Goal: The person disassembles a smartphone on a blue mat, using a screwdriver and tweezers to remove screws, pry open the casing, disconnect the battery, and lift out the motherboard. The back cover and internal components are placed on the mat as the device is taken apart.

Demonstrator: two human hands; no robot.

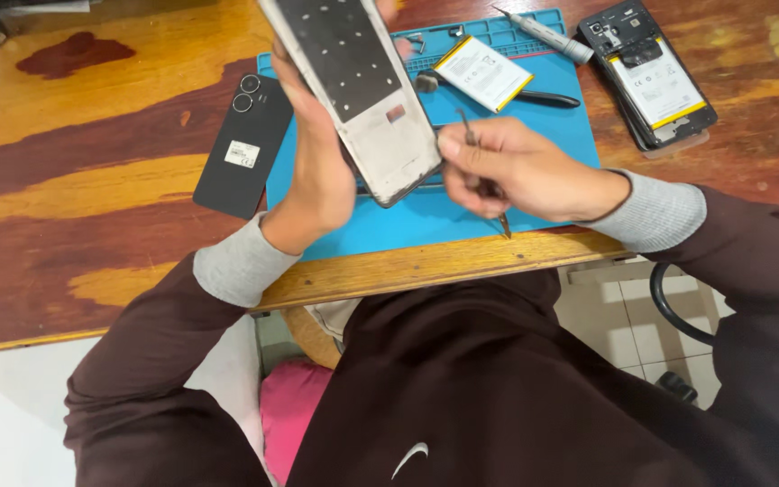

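A stripped phone frame of grey metal with a dark perforated inner panel point(358, 86) is held tilted above the near part of a blue silicone work mat point(534, 194), its upper end cut off by the top of the picture. It is gripped from behind and along its left edge by the left hand point(313, 171), whose fingers are wrapped around it. Just beside the frame's lower right edge, a pair of thin metal tweezers point(484, 185) is pinched between the closed fingers of the right hand point(516, 167), the points showing below the hand near the mat's front edge. On the mat behind the hands, a white rectangular battery with yellow edging point(482, 72) is laid flat, with a black-handled tool point(534, 96) just beside it. A black phone back cover with two camera rings point(243, 144) is seen left of the mat on the brown wooden table point(92, 180), and an opened phone with its battery exposed point(651, 77) lies to the right, a grey pen-shaped screwdriver point(547, 36) near it.
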